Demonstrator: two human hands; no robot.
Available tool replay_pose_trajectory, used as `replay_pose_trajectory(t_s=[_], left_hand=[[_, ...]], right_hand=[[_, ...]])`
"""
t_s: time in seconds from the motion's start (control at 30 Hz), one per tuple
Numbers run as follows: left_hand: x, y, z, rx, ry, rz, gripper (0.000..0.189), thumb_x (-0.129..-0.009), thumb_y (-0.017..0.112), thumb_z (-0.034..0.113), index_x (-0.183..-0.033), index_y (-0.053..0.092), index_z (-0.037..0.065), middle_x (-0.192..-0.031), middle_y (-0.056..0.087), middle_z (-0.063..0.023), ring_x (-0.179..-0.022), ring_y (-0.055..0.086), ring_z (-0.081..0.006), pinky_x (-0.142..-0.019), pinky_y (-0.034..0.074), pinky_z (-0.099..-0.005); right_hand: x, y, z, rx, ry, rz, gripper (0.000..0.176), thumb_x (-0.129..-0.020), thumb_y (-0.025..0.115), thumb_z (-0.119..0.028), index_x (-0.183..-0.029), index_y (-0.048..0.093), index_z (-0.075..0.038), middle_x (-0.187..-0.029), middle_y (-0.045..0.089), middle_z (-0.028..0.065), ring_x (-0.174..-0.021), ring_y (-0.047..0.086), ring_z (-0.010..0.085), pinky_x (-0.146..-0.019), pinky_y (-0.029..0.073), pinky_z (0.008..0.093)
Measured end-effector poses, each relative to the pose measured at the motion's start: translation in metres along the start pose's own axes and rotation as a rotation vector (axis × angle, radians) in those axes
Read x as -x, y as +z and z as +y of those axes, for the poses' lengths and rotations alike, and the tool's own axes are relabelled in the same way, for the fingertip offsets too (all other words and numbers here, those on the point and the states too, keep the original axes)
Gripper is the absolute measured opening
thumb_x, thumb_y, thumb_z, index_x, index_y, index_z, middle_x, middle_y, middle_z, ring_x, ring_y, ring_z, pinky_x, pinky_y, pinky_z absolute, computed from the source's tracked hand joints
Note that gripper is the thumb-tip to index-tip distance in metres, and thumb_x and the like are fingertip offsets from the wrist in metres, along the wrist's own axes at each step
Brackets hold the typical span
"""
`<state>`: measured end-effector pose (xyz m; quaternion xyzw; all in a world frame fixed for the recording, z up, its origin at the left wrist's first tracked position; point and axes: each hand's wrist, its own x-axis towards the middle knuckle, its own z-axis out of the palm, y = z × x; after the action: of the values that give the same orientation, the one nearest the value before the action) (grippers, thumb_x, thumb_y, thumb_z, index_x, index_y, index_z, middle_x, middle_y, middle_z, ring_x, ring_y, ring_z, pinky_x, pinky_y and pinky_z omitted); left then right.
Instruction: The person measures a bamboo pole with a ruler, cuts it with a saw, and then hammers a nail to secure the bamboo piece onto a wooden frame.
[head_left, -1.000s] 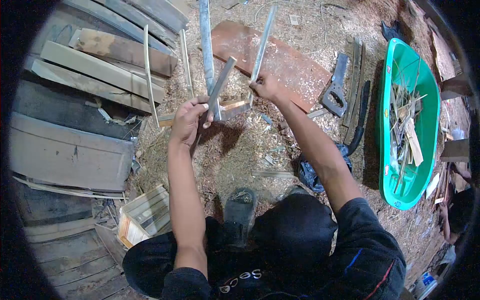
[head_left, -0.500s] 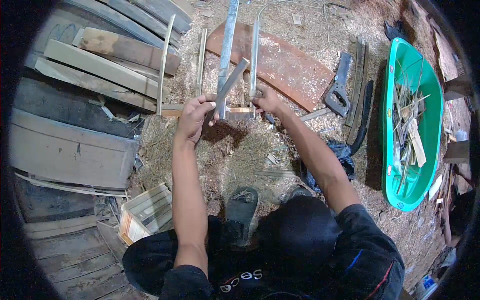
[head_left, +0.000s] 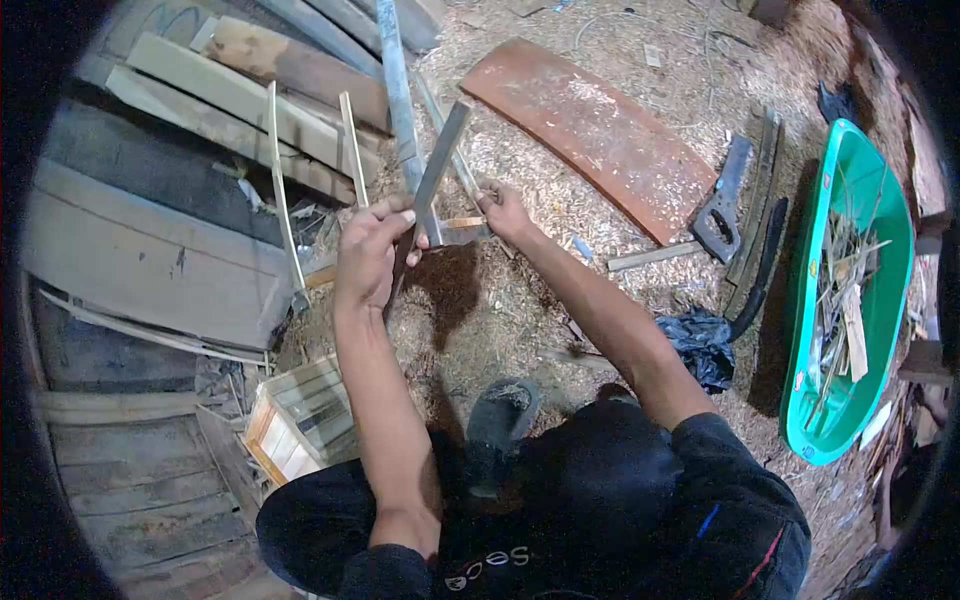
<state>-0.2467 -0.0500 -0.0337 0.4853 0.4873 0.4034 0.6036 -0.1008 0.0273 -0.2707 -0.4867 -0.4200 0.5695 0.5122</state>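
My left hand (head_left: 372, 245) is closed around a flat, dark, blade-like strip (head_left: 443, 145) with a squared upper end, which slants up to the right. Just behind that hand stands a long blue-grey bar (head_left: 397, 90), its lower end near my fingers. My right hand (head_left: 505, 212) pinches the lower end of a thin, pale strip (head_left: 452, 148) leaning up to the left. Between the hands shows a short wooden crosspiece (head_left: 463, 223). Left of them are two slender upright slats (head_left: 277, 180), near another short wooden piece (head_left: 320, 275); the joints are partly hidden.
A reddish-brown curved panel (head_left: 590, 130) lies on the shavings-covered ground. Right of it are a handsaw (head_left: 725, 205), curved dark strips (head_left: 760, 200), a black plastic bag (head_left: 700, 345) and a green tub (head_left: 800, 400) holding wood scraps. Boards (head_left: 230, 110) and a slatted wooden box (head_left: 265, 430) lie left.
The view has shifted, so the panel, saw and tub appear farther right and lower. The slats, bar and right-hand strip now lean more to the left. Both hands keep their holds.
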Motion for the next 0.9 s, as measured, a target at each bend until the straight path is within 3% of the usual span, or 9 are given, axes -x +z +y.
replay_pose_trajectory(t_s=[0.1,0.23,0.27,0.37,0.47,0.6,0.7,0.83,0.9], left_hand=[[-0.013,-0.013,-0.016,0.022,-0.045,0.047,0.022,-0.091,0.058,0.007,-0.108,0.061,-0.006,-0.077,0.065,-0.0074,-0.062,0.06,-0.011,-0.05,0.044,-0.0211],[-0.032,-0.015,-0.046,0.048,-0.069,0.061,0.021,-0.091,0.059,0.01,-0.106,0.062,-0.004,-0.077,0.066,-0.0057,-0.06,0.061,-0.0103,-0.049,0.047,-0.0211],[-0.032,-0.012,-0.048,0.02,-0.067,0.048,0.02,-0.091,0.059,0.011,-0.105,0.062,-0.004,-0.077,0.066,-0.0058,-0.06,0.061,-0.0103,-0.049,0.047,-0.0214],[-0.036,-0.007,-0.056,0.009,-0.06,0.072,0.019,-0.091,0.059,0.014,-0.1,0.063,-0.001,-0.078,0.065,-0.0057,-0.062,0.061,-0.0109,-0.053,0.048,-0.023],[-0.036,-0.012,-0.055,0.081,-0.049,0.131,0.014,-0.091,0.061,0.015,-0.097,0.063,0.003,-0.081,0.064,-0.0049,-0.067,0.062,-0.0126,-0.056,0.047,-0.0248],[-0.03,0.026,-0.034,-0.114,0.08,0.302,0.023,-0.091,0.059,0.012,-0.108,0.063,-0.003,-0.084,0.066,-0.0064,-0.067,0.062,-0.0104,-0.054,0.047,-0.0241],[-0.023,0.062,-0.013,-0.251,0.377,0.357,0.028,-0.09,0.06,0.011,-0.112,0.061,-0.007,-0.085,0.067,-0.0076,-0.067,0.062,-0.0098,-0.053,0.047,-0.0237],[-0.038,0.118,-0.026,-0.235,0.142,0.038,0.029,-0.088,0.062,0.012,-0.112,0.063,-0.004,-0.082,0.067,-0.0076,-0.062,0.059,-0.01,-0.05,0.046,-0.0232],[-0.054,0.149,-0.061,-0.264,0.119,-0.064,0.023,-0.086,0.064,0.013,-0.097,0.067,-0.007,-0.072,0.066,-0.0059,-0.055,0.056,-0.0092,-0.048,0.043,-0.0237]], right_hand=[[0.003,0.014,0.003,-0.099,0.042,0.007,0.031,-0.1,0.053,-0.02,-0.121,0.056,0.002,-0.096,0.068,0.0121,-0.085,0.064,0.0206,-0.077,0.052,0.0324],[-0.028,-0.007,0.05,-0.025,-0.082,0.04,0.041,-0.102,0.045,-0.032,-0.114,0.062,0.003,-0.089,0.069,0.0145,-0.08,0.066,0.0217,-0.074,0.053,0.0393],[-0.024,-0.018,0.038,0.122,0.02,-0.04,0.038,-0.105,0.039,-0.026,-0.119,0.059,0.003,-0.109,0.066,0.018,-0.098,0.064,0.0232,-0.086,0.053,0.035],[-0.027,-0.049,0.027,0.368,-0.071,0.119,0.037,-0.105,0.041,-0.026,-0.117,0.06,0.004,-0.107,0.067,0.0168,-0.097,0.064,0.0221,-0.086,0.052,0.0344],[-0.02,-0.079,-0.002,0.254,-0.071,0.137,0.033,-0.101,0.049,-0.025,-0.106,0.065,0.004,-0.089,0.071,0.013,-0.079,0.069,0.0195,-0.072,0.054,0.0347],[0.014,-0.096,-0.051,0.228,-0.049,0.109,0.027,-0.099,0.055,-0.02,-0.101,0.065,0.004,-0.084,0.072,0.0111,-0.068,0.067,0.0141,-0.063,0.054,0.0317],[0.023,-0.117,-0.05,0.26,-0.129,0.111,0.026,-0.098,0.056,-0.021,-0.101,0.066,0.003,-0.082,0.07,0.0094,-0.066,0.063,0.013,-0.062,0.052,0.0313],[0.061,-0.162,-0.06,0.506,-0.28,0.308,0.026,-0.095,0.06,-0.021,-0.098,0.067,0.004,-0.078,0.069,0.0092,-0.07,0.064,0.0144,-0.067,0.051,0.0324],[0.082,-0.194,-0.052,0.607,-0.287,0.479,0.024,-0.093,0.061,-0.019,-0.098,0.067,0.004,-0.079,0.07,0.0115,-0.072,0.066,0.0157,-0.068,0.052,0.0321]])
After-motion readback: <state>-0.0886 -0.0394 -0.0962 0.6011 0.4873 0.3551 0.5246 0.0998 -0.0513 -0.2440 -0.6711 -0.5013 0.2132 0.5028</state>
